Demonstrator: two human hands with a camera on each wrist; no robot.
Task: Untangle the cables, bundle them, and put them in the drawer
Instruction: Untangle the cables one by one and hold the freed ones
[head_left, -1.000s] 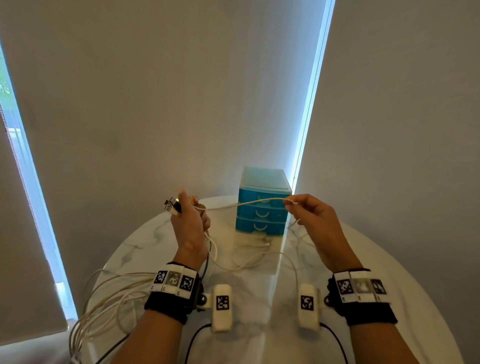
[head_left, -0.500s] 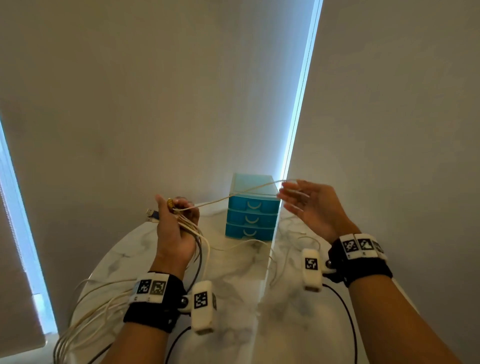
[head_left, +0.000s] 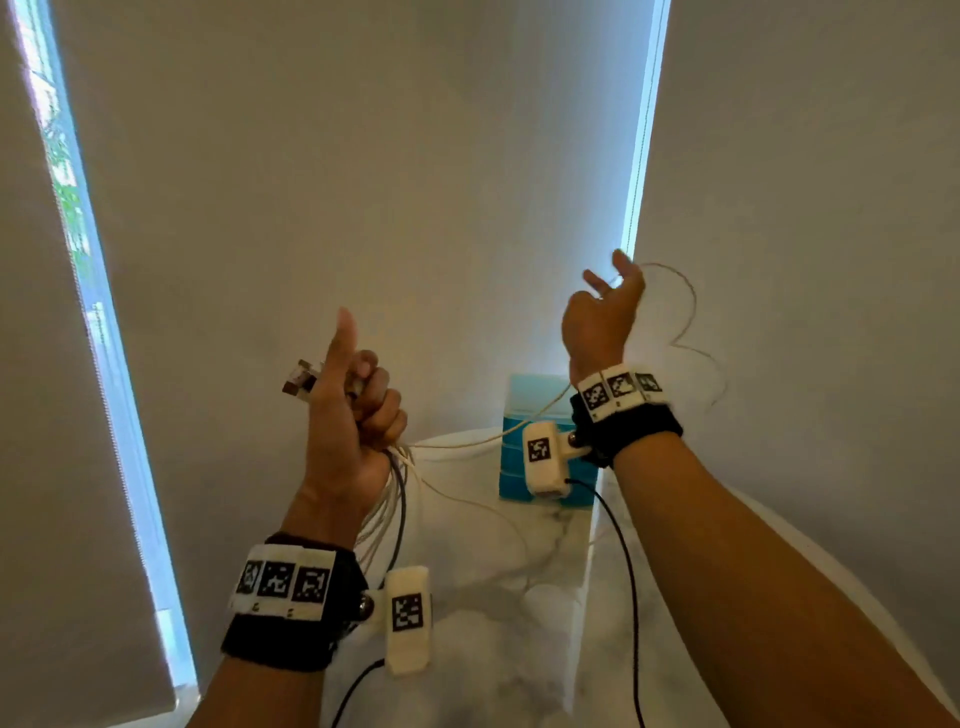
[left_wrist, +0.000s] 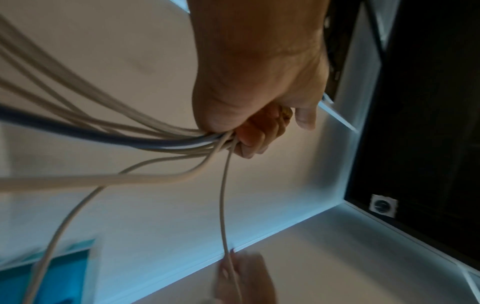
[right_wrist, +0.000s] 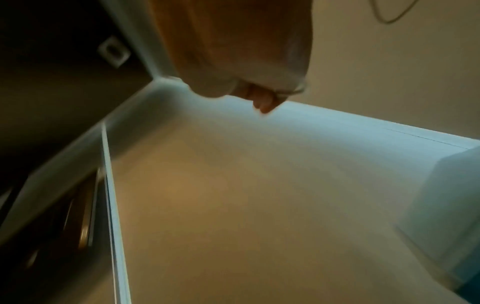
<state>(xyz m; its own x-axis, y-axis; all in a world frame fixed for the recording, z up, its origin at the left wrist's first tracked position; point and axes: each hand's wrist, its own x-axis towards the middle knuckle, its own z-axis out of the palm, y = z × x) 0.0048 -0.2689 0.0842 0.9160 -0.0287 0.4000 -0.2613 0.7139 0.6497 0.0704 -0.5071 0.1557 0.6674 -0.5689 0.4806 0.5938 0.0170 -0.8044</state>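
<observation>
My left hand (head_left: 358, 410) is raised, thumb up, fingers curled round a bundle of white cables and one dark cable (head_left: 387, 499). Their plug ends (head_left: 301, 382) stick out above the fist. In the left wrist view the cables (left_wrist: 130, 127) fan out from the left hand (left_wrist: 259, 92). My right hand (head_left: 602, 312) is held higher, to the right. A thin white cable (head_left: 685, 306) is caught between its fingers and loops off to the right. The right wrist view shows that cable (right_wrist: 293, 92) crossing a curled finger of the right hand (right_wrist: 246, 51). The blue drawer unit (head_left: 519, 400) stands behind, partly hidden.
A round white marble table (head_left: 493, 623) lies below both arms, with the drawer unit at its far side. Grey blinds close off the back, with bright window gaps at left (head_left: 104, 364) and right (head_left: 641, 156). Black leads hang from the wrist cameras.
Both hands have risen. The right hand went up and to the right, drawing the thin white cable out of the bundle. The left hand's thumb now points up.
</observation>
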